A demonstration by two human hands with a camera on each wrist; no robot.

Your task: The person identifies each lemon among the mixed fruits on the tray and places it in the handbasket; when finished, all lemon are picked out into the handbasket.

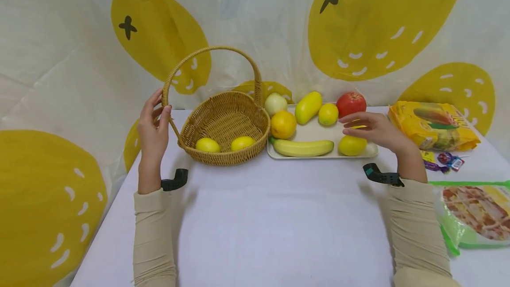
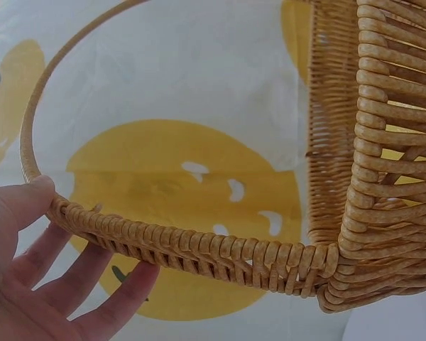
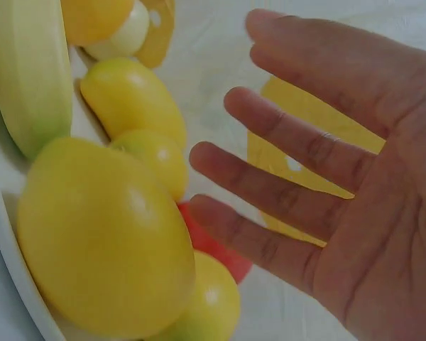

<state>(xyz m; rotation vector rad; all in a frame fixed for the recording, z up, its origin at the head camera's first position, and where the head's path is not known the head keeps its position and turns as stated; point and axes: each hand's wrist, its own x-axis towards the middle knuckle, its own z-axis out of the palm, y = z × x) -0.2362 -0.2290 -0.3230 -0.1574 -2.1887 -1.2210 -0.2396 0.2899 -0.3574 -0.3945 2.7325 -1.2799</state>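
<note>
**Hands at basket handle and fruit tray**

Sleeves in beige run up from the bottom edge of the head view, both cut off below the elbow, each with a dark wrist mount. At the right edge a green-rimmed snack bag (image 1: 478, 211) is cropped by the frame, and small wrapped sweets (image 1: 442, 161) above it are too small to read.

In the left middle, the left hand (image 1: 153, 129) holds the lower end of the wicker basket's handle (image 1: 169, 81); the left wrist view shows the thumb on top of the woven handle and fingers (image 2: 92, 284) loosely curled beneath it. The basket (image 1: 225, 123) sits at centre with two lemons (image 1: 225, 144) inside.

Right of centre, the right hand (image 1: 372, 129) hovers over the right end of the white tray (image 1: 314, 133), fingers spread and nearly straight, gripping nothing. It partly hides a yellow fruit (image 1: 352, 145) beneath it; whether they touch cannot be told.

On the tray lie a banana (image 1: 303, 147), an orange (image 1: 283, 124), a mango (image 1: 308, 107), a small lemon (image 1: 328, 114) and a red apple (image 1: 351, 102), with an onion (image 1: 275, 103) half hidden behind the basket. Farther right lies a yellow packet (image 1: 434, 125).
</note>
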